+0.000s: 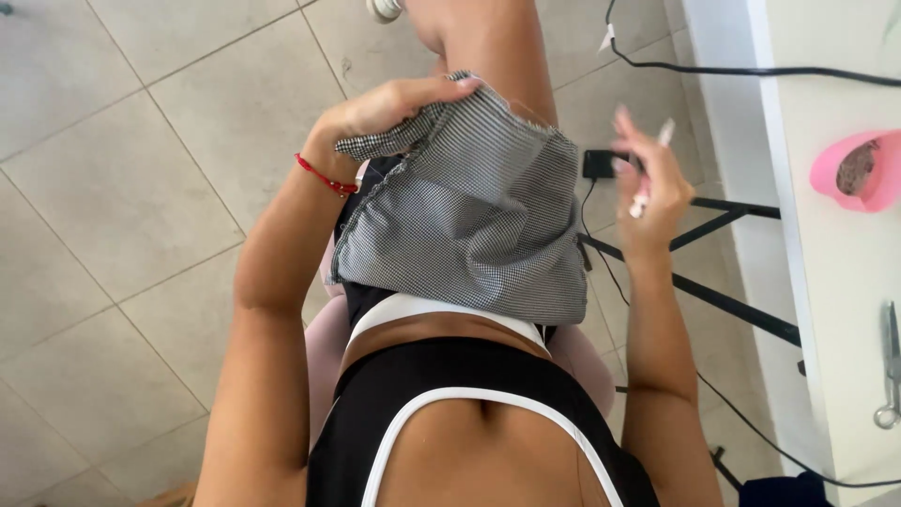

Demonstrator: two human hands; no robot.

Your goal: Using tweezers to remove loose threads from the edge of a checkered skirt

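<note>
A piece of black-and-white checked cloth (479, 211) lies over my lap and thigh. My left hand (389, 103) grips its upper left corner, fingers curled over the folded edge; a red string bracelet sits on that wrist. My right hand (648, 178) hovers to the right of the cloth, apart from it, pinching a slim white and pink pen-like tool (649, 178) between its fingers. The tool's tip is blurred.
A white table (845, 282) runs down the right side with a pink bowl (859, 169) and metal scissors (890, 366) on it. Black cables (751, 70) and black table legs (732, 300) cross the tiled floor (122, 188) on the right.
</note>
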